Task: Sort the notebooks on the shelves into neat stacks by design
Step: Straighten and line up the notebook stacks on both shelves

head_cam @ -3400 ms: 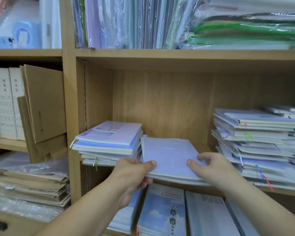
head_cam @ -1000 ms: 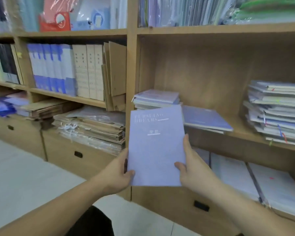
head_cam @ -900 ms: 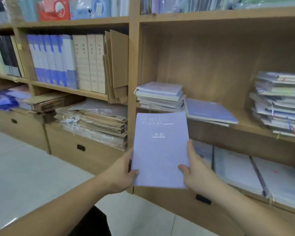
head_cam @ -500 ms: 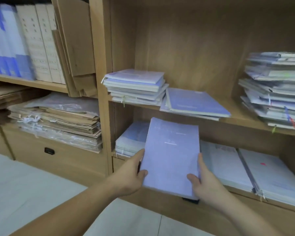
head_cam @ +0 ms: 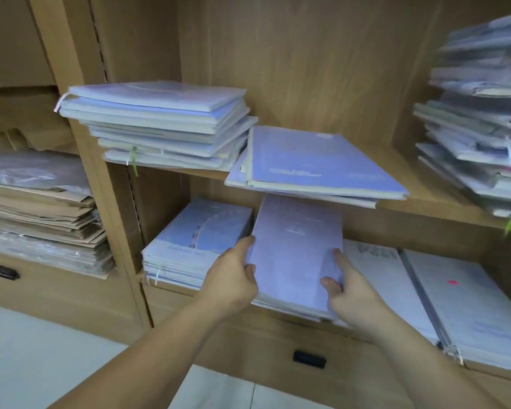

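A plain lilac notebook [head_cam: 295,249] lies flat on a stack in the lower shelf, its far end under the upper shelf board. My left hand [head_cam: 233,276] grips its left edge, thumb on top. My right hand [head_cam: 345,287] holds its right front corner, fingers on the cover. To its left sits a stack of blue sky-design notebooks [head_cam: 198,240]. On the upper shelf lie a thin pile of lilac-blue notebooks [head_cam: 313,163] and a taller mixed stack [head_cam: 163,122].
A tall untidy stack [head_cam: 481,137] fills the upper shelf's right end. White wrapped notebooks [head_cam: 455,293] lie on the lower shelf to the right. Brown envelopes [head_cam: 42,214] pile up in the left bay. Drawer fronts with black handles [head_cam: 309,358] run below.
I carried the lilac notebook from in front of me down into the lower shelf and laid it flat on a stack there. The view has moved in closer and lower.
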A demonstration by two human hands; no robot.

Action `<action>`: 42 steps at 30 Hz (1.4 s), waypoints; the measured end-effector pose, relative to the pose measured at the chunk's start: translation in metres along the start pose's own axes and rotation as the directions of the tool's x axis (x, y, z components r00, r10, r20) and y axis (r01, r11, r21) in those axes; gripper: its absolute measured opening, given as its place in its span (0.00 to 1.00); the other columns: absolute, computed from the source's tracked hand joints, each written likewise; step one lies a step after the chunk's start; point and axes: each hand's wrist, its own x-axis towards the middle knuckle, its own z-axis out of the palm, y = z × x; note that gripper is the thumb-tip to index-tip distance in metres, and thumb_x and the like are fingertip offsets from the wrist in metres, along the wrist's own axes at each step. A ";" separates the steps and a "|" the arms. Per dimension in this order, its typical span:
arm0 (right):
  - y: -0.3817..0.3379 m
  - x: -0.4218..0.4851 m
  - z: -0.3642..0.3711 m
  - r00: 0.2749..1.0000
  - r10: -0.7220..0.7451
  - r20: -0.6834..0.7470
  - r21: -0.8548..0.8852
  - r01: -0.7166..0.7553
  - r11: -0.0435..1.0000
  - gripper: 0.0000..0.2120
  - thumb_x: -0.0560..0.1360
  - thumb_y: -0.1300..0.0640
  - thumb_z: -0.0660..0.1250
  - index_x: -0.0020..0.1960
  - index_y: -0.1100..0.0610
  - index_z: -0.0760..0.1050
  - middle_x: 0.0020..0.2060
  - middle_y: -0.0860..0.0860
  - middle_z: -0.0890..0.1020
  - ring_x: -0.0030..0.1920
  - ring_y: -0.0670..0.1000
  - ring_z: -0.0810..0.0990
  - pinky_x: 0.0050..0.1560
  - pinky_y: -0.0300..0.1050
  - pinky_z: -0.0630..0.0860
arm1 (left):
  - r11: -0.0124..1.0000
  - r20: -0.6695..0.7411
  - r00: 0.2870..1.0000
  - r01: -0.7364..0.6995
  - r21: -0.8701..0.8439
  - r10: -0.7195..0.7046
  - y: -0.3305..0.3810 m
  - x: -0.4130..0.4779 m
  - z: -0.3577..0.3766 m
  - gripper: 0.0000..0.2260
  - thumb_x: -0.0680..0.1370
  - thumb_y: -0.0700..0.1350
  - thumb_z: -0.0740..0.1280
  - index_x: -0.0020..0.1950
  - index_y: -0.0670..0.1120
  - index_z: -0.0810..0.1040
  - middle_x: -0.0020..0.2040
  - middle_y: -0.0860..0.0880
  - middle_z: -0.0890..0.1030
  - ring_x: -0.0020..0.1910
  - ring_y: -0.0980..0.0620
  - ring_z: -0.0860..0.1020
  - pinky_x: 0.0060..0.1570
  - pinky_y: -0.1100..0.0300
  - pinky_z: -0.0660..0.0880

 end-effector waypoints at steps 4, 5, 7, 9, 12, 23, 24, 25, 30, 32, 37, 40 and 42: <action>0.000 0.018 0.006 1.000 -0.030 0.002 0.003 0.030 1.000 0.29 0.84 0.55 0.61 0.82 0.47 0.54 0.76 0.53 0.68 0.67 0.56 0.76 0.55 0.39 0.73 | 0.995 -0.048 0.999 -0.015 0.101 0.020 -0.002 0.014 0.016 0.25 0.82 0.44 0.62 0.79 0.52 0.65 0.68 0.45 0.77 0.65 0.42 0.76 0.62 0.49 0.75; 0.001 0.022 0.008 1.000 -0.022 0.002 0.010 0.022 1.000 0.28 0.84 0.55 0.60 0.82 0.47 0.56 0.75 0.54 0.70 0.65 0.57 0.77 0.54 0.40 0.74 | 0.993 -0.057 0.998 -0.021 0.120 0.028 -0.004 0.015 0.019 0.24 0.82 0.44 0.61 0.79 0.52 0.65 0.66 0.44 0.77 0.64 0.42 0.76 0.61 0.49 0.76; 0.002 0.026 0.014 1.000 -0.006 0.001 0.032 0.006 0.999 0.28 0.84 0.55 0.60 0.82 0.47 0.57 0.74 0.55 0.71 0.67 0.58 0.76 0.56 0.42 0.74 | 0.989 -0.072 0.997 -0.027 0.148 0.038 -0.008 0.017 0.023 0.23 0.83 0.44 0.60 0.78 0.53 0.65 0.65 0.44 0.77 0.63 0.41 0.76 0.60 0.49 0.76; 0.001 0.028 0.018 1.000 0.006 -0.004 0.053 -0.006 0.999 0.27 0.84 0.56 0.60 0.82 0.49 0.57 0.74 0.54 0.71 0.70 0.57 0.74 0.60 0.41 0.72 | 0.987 -0.081 0.996 -0.017 0.160 0.030 -0.013 0.019 0.025 0.22 0.83 0.43 0.60 0.78 0.52 0.66 0.64 0.44 0.79 0.62 0.42 0.77 0.58 0.50 0.76; 0.000 0.024 0.024 0.998 0.069 -0.014 0.086 -0.067 0.994 0.26 0.84 0.55 0.61 0.81 0.51 0.60 0.74 0.55 0.71 0.69 0.58 0.74 0.62 0.44 0.72 | 0.993 -0.077 0.997 0.035 0.115 -0.026 -0.018 0.018 0.028 0.20 0.83 0.42 0.61 0.76 0.48 0.69 0.62 0.44 0.81 0.60 0.43 0.79 0.58 0.51 0.77; 0.002 0.003 0.019 0.982 0.103 0.158 0.060 -0.114 0.992 0.56 0.63 0.42 0.83 0.81 0.54 0.57 0.78 0.48 0.64 0.76 0.52 0.66 0.72 0.46 0.69 | 0.994 0.091 0.995 0.036 0.107 -0.046 -0.047 -0.007 0.005 0.21 0.72 0.42 0.66 0.64 0.55 0.75 0.53 0.54 0.83 0.53 0.50 0.81 0.53 0.54 0.81; 0.002 0.003 0.020 0.981 0.098 0.165 0.043 -0.106 0.993 0.59 0.61 0.44 0.85 0.82 0.53 0.56 0.78 0.48 0.64 0.76 0.52 0.65 0.71 0.44 0.68 | 0.996 0.112 0.993 0.031 0.081 -0.040 -0.051 -0.008 0.006 0.23 0.71 0.44 0.69 0.65 0.59 0.73 0.53 0.57 0.83 0.52 0.53 0.81 0.54 0.54 0.81; 0.002 0.003 0.021 0.982 0.090 0.163 0.016 -0.094 0.995 0.61 0.59 0.46 0.86 0.82 0.53 0.55 0.78 0.48 0.64 0.77 0.52 0.65 0.70 0.43 0.68 | 0.999 0.134 0.990 0.029 0.046 -0.035 -0.054 -0.009 0.008 0.24 0.70 0.47 0.71 0.65 0.60 0.73 0.53 0.58 0.83 0.52 0.55 0.81 0.54 0.55 0.81; -0.002 0.005 0.027 0.984 0.064 0.167 -0.124 -0.043 0.991 0.64 0.59 0.47 0.86 0.83 0.50 0.50 0.79 0.49 0.64 0.76 0.53 0.65 0.70 0.45 0.70 | 0.981 0.110 0.990 0.108 -0.163 -0.091 -0.058 -0.006 0.020 0.14 0.74 0.51 0.75 0.57 0.57 0.77 0.45 0.57 0.84 0.41 0.53 0.83 0.35 0.59 0.78; 0.001 0.008 0.029 0.987 0.051 0.151 -0.129 -0.032 0.991 0.63 0.59 0.47 0.86 0.83 0.50 0.51 0.78 0.49 0.64 0.76 0.53 0.66 0.70 0.45 0.70 | 0.983 0.095 0.993 0.089 -0.157 -0.075 -0.060 -0.002 0.022 0.14 0.73 0.54 0.75 0.56 0.56 0.78 0.43 0.56 0.85 0.40 0.52 0.83 0.36 0.53 0.82; 0.011 0.017 0.030 0.993 0.019 0.115 -0.037 -0.014 0.999 0.57 0.61 0.51 0.86 0.82 0.50 0.57 0.76 0.47 0.67 0.75 0.51 0.67 0.62 0.36 0.68 | 1.000 0.042 0.999 -0.006 -0.031 0.008 -0.068 0.007 0.026 0.19 0.69 0.63 0.71 0.55 0.56 0.79 0.40 0.53 0.84 0.40 0.53 0.82 0.43 0.49 0.81; 0.016 0.021 0.030 0.996 0.013 0.091 -0.008 -0.012 1.000 0.55 0.61 0.51 0.86 0.81 0.49 0.60 0.75 0.46 0.69 0.74 0.50 0.69 0.65 0.37 0.68 | 0.995 -0.030 0.998 -0.058 0.083 0.061 -0.070 0.013 0.027 0.19 0.70 0.63 0.72 0.52 0.52 0.78 0.36 0.51 0.81 0.39 0.50 0.80 0.41 0.49 0.80; 0.019 0.023 0.028 0.997 0.006 0.073 -0.027 -0.004 1.000 0.52 0.62 0.49 0.85 0.79 0.46 0.62 0.74 0.45 0.71 0.73 0.50 0.70 0.68 0.42 0.71 | 0.990 -0.044 0.995 -0.089 0.110 0.094 -0.068 0.013 0.029 0.17 0.72 0.60 0.74 0.54 0.52 0.79 0.36 0.52 0.80 0.38 0.50 0.79 0.41 0.50 0.79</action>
